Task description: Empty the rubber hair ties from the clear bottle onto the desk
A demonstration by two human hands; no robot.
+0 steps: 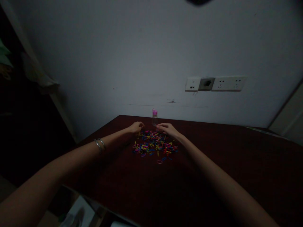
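Many small coloured bands (155,142) lie in a loose pile on the dark red table. Behind the pile stands a small clear bottle (154,119) with a pink lid. At the pile's back left, my left hand (136,127) has its fingers closed, and a small yellowish thing, too small to name, shows at the fingertips. My right hand (166,128) is at the back right of the pile, just in front of the bottle, its thumb and fingers pinched together; what they hold, if anything, is too small to make out.
The dark red table (232,164) reaches back to a pale wall with a row of sockets (215,84). An open drawer (79,211) with papers shows below the table's front edge at the lower left. Cloth hangs at the far left.
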